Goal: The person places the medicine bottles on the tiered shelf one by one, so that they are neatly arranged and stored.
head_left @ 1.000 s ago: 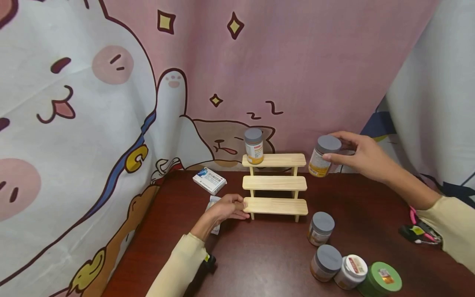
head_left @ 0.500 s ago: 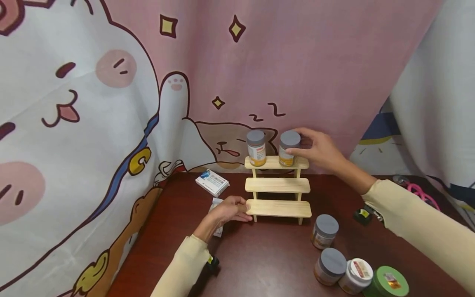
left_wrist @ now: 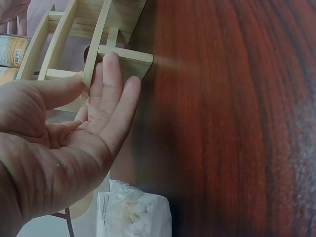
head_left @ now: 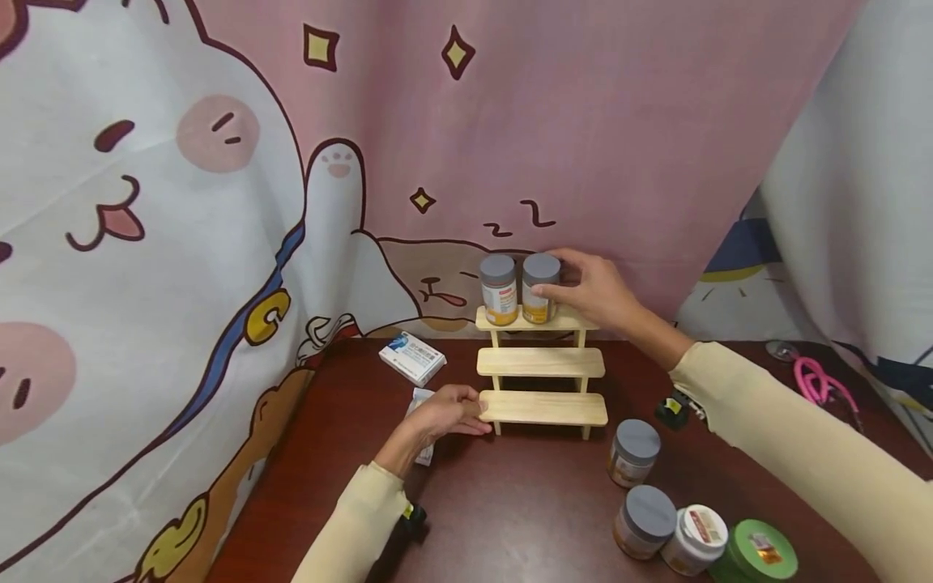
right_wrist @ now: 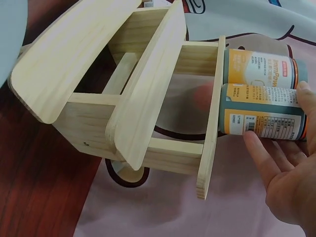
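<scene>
A three-step wooden display rack (head_left: pixel 541 362) stands on the table. At the left end of its lowest step my left hand (head_left: pixel 446 411) pinches the board, thumb above and fingers beneath, as the left wrist view shows. My right hand (head_left: pixel 599 293) holds a grey-lidded supplement bottle (head_left: pixel 536 309) by its upper part, upright on the top step. Directly left of it stands a matching supplement bottle (head_left: pixel 499 293). In the right wrist view the held bottle (right_wrist: pixel 261 111) sits close against its neighbour (right_wrist: pixel 259 66), its base on the board.
Two more grey-lidded bottles (head_left: pixel 632 455), a white bottle (head_left: pixel 695 541) and a green-lidded jar (head_left: pixel 761 552) stand at front right. A medicine box (head_left: pixel 412 358) and a small clear packet (head_left: pixel 423 460) lie left of the rack. A pink stethoscope (head_left: pixel 816 380) lies far right.
My right hand has carried the bottle leftward from beside the rack onto the top step, then along it up to the other bottle. The left hand keeps its grip on the lowest step.
</scene>
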Available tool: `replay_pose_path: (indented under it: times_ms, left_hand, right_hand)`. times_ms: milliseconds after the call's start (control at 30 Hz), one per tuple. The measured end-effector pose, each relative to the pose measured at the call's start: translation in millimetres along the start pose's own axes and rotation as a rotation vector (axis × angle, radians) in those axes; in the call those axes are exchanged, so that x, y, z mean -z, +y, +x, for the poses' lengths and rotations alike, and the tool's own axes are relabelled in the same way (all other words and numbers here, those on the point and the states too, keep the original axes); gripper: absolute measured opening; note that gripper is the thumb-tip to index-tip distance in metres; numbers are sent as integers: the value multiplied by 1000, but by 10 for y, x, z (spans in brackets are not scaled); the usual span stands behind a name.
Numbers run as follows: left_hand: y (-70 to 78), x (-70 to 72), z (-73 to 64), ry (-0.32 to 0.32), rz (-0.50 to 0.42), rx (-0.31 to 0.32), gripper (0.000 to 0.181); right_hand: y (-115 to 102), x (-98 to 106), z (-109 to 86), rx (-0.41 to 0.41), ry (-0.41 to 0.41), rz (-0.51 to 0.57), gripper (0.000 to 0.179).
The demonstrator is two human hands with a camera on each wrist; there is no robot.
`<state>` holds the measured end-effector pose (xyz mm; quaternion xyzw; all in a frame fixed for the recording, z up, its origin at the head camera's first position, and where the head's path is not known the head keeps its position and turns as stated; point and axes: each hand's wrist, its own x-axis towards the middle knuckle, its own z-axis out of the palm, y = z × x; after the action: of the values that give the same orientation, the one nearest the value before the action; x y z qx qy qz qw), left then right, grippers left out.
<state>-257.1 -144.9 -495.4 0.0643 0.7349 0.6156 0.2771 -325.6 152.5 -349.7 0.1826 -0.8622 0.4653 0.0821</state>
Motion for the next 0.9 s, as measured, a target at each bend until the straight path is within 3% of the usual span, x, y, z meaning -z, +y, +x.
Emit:
replay_pose_path:
  times_ms: [400,600,700,900]
  left_hand:
    - [-6,-12,-2,-4,-8,0,20]
    - [-17,-9,6,0,-12,2,19]
    - [-18,0,2,1,-9,0,21]
    - [0,-5,2,2,-11,-2,21]
  right_hand:
    - [18,-19,-18,-33,-66,19,67]
    - [31,2,-73,-19,-94,-83,79]
    - [46,58,-170,-30,-102,-128,85]
    - [67,245,-542,-6,-63,-92,81]
